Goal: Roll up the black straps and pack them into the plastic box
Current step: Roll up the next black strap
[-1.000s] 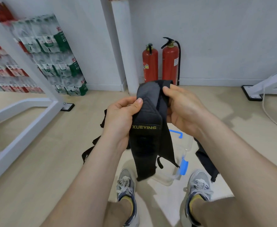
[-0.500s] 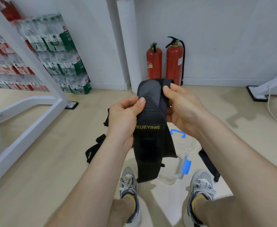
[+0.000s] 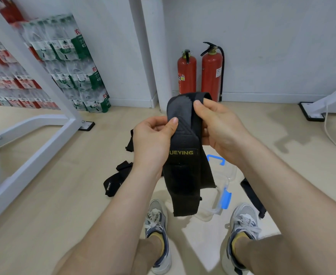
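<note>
1 black strap (image 3: 184, 171) between 2 hands (image 3: 153, 141) (image 3: 222, 126)

Two hands (image 3: 153, 139) (image 3: 220, 126) hold one strap (image 3: 185, 175) above the one box (image 3: 231, 172). Three more straps (image 3: 113, 181) (image 3: 130, 140) (image 3: 252, 197) lie on the floor (image 3: 63, 195), two left of the box and one right of it. Two extinguishers (image 3: 187, 74) (image 3: 211, 74) stand beyond the box; two shoes (image 3: 156, 217) (image 3: 242, 221) flank its near side.

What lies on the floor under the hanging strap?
A clear plastic box shows partly to the right of the strap; the strap covers the rest of it, so its contents cannot be seen.
</note>
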`<act>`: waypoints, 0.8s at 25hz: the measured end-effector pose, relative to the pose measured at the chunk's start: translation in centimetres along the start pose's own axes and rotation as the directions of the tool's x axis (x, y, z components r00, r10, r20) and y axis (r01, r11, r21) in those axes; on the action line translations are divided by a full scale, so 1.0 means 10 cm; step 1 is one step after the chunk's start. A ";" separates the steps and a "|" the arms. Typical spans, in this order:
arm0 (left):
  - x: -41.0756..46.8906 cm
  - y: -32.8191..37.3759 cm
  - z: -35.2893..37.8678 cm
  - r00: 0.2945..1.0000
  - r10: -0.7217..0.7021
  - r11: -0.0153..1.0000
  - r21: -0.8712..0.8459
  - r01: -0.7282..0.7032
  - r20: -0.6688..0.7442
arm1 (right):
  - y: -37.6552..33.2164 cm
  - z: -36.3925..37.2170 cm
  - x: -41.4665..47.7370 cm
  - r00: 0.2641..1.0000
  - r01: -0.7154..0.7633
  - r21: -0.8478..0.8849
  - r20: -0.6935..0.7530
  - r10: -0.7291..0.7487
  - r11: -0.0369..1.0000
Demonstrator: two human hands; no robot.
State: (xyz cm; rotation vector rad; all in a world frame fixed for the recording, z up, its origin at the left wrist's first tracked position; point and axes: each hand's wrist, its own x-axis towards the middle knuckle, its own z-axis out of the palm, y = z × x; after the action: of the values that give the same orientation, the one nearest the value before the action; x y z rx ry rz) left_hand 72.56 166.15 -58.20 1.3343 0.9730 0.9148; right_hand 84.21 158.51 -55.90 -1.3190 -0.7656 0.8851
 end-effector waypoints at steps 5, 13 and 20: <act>0.01 -0.03 -0.01 0.993 0.119 0.985 0.131 -0.116 -0.009 | 0.06 0.09 -0.01 0.993 0.087 -0.094 -0.076 -0.094 0.992; -0.04 -0.03 0.08 0.994 0.041 0.984 0.171 -0.059 0.103 | 0.07 0.28 -0.04 0.983 0.026 -0.010 -0.180 -0.027 1.000; 0.07 0.07 0.06 0.999 -0.027 0.998 -0.059 0.025 -0.034 | 0.11 0.20 -0.08 0.998 -0.004 -0.330 0.056 0.024 0.944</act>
State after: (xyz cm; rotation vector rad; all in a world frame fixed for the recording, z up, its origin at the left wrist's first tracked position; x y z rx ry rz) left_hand 73.33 166.64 -57.53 1.2573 0.9804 0.9423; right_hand 81.99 158.79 -56.74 -1.5989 -0.9832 0.8338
